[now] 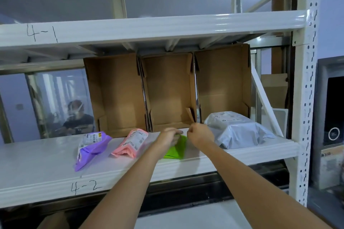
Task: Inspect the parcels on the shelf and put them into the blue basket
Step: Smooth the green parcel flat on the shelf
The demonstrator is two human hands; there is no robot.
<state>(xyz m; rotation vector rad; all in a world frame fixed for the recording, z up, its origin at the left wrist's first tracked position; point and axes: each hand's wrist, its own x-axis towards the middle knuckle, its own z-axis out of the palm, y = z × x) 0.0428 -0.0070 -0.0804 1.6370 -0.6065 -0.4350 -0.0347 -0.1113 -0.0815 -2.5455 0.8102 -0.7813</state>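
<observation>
Your left hand (168,135) grips the green parcel (176,149) under its palm on the shelf (46,158); right hand (200,135) is fisted just beside, apparently empty. One-handed, that slick bag might slip off the edge.

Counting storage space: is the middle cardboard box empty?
Empty as far as visible: the middle cardboard box faces open, showing only bare brown walls inside.
</observation>
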